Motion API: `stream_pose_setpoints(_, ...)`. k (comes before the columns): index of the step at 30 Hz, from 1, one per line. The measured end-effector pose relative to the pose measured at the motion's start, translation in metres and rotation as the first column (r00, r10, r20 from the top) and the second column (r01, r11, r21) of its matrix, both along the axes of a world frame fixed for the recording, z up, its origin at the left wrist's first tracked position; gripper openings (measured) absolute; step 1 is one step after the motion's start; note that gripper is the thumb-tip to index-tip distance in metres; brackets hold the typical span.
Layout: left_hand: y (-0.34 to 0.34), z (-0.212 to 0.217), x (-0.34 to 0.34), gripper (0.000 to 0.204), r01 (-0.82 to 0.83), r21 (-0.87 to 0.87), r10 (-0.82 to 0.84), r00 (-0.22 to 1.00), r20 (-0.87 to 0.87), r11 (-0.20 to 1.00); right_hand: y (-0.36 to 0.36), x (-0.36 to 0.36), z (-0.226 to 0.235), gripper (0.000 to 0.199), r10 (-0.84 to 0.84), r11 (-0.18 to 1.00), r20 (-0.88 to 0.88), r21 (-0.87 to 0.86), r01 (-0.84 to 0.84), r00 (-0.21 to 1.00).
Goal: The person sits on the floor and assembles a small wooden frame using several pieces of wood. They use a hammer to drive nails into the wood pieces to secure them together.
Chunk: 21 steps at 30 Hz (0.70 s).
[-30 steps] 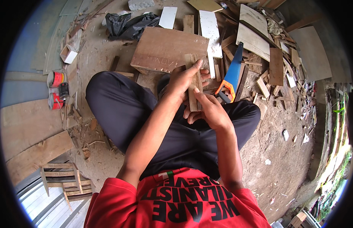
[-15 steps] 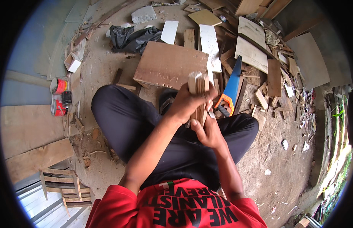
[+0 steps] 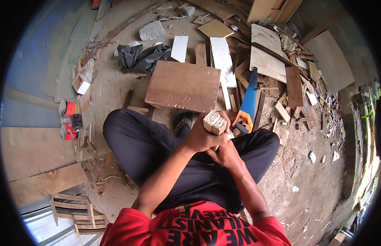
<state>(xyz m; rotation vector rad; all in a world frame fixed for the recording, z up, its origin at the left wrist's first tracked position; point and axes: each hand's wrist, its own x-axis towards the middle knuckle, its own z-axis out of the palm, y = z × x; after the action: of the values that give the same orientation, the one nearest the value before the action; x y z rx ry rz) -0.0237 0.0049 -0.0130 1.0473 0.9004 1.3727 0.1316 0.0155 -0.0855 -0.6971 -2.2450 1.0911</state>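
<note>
A bundle of thin wooden strips (image 3: 215,122) stands between my hands above my lap, its rough, pale end turned up toward me. My left hand (image 3: 198,134) wraps around the upper part of the bundle. Just below it, my right hand (image 3: 226,154) closes around the lower part, with its fingers partly hidden. Most of the strips' length is covered by my hands. Close to my right knee lies a handsaw (image 3: 250,96) with a blue blade and an orange and black handle.
A brown wooden block or box (image 3: 182,84) sits in front of my feet. Beyond it lie a black plastic bag (image 3: 143,56) and white boards (image 3: 223,57). Scrap wood (image 3: 295,86) is piled at the right. Red cans (image 3: 68,108) stand at the left, above a slatted wooden piece (image 3: 73,205).
The bundle has come down toward my lap and tilted, so its end now faces up at me. Both hands have drawn closer together around it.
</note>
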Motion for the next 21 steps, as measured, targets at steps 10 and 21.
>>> stream_pose_setpoints(10,0.039,-0.017,-0.019,0.018,-0.337,-0.448,0.464,0.860,0.211,0.828,0.026,-0.043,0.037,0.047,-0.147,0.906,0.052,-0.393,0.156,0.988)
stream_pose_setpoints(21,0.067,0.005,-0.038,0.034,-0.042,-0.377,0.206,0.889,0.408,0.925,0.045,-0.045,0.047,0.045,-0.174,0.840,-0.053,-0.530,0.120,0.983)
